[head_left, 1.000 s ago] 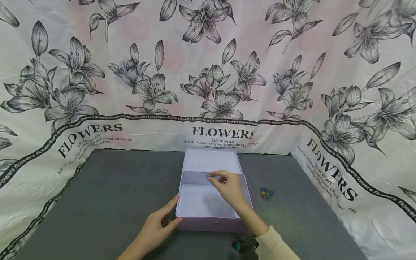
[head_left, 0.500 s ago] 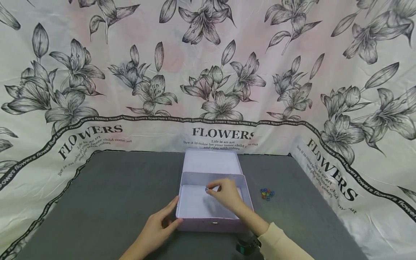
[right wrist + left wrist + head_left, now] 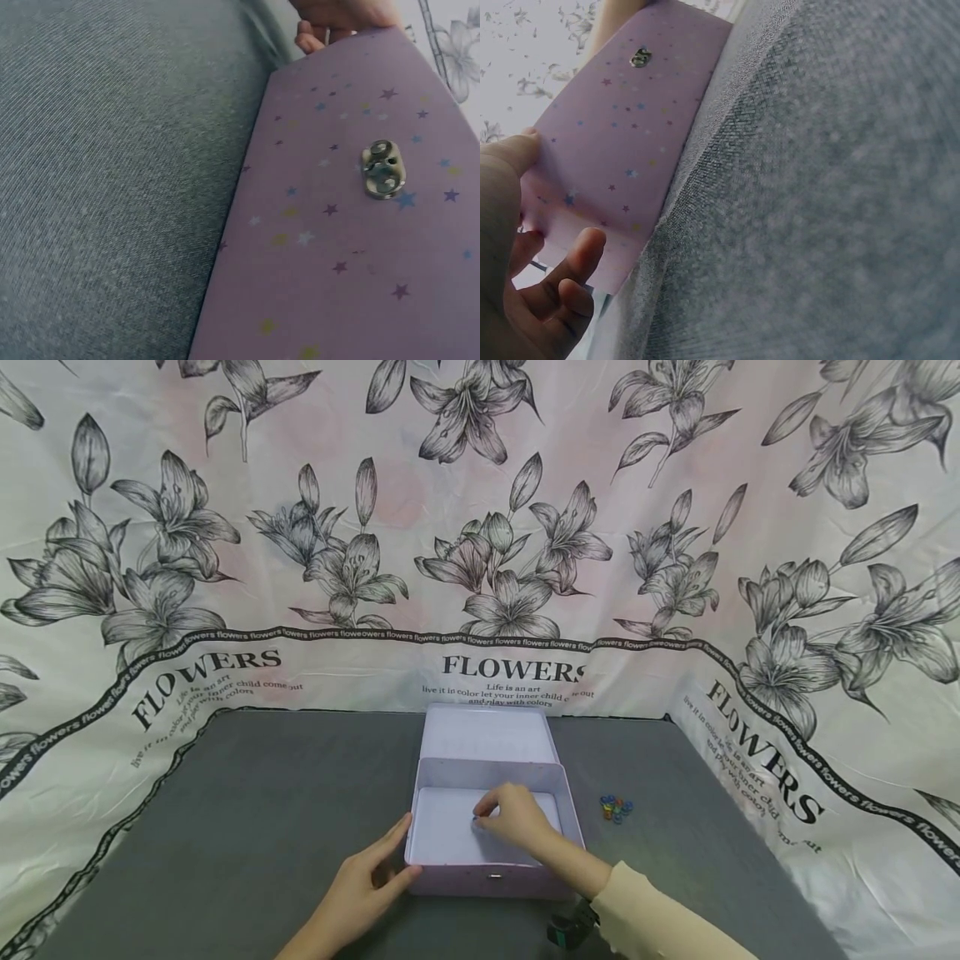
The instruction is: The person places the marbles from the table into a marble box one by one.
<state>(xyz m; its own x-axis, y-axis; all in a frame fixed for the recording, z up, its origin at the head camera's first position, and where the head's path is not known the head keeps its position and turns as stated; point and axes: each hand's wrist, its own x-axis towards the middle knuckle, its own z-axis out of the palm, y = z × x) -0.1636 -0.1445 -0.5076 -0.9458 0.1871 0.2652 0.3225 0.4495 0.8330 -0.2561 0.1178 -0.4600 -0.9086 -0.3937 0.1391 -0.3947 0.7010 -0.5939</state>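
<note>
A lilac tin box [image 3: 435, 881] with printed stars and a metal clasp [image 3: 383, 169] stands on the grey cloth, its lid [image 3: 487, 733] tipped back. My left hand [image 3: 363, 877] holds the near left corner, thumb on the front wall and a finger along the side. In the left wrist view its other fingers [image 3: 576, 259] curl loosely beside the box. Inside the box, low over its pale floor, my right hand [image 3: 513, 818] pinches a small blue glass marble between thumb and forefinger. The fingertips mostly hide the marble.
Several coloured glass marbles [image 3: 617, 808] lie in a cluster on the cloth right of the box. A dark wrist device [image 3: 572, 928] shows below the right sleeve [image 3: 660, 914]. Floral curtain [image 3: 517, 585] encloses the table's back and sides.
My right hand has come down and slightly nearer, from above the box's back wall to low inside it, still pinching the marble. The left hand stays at the corner.
</note>
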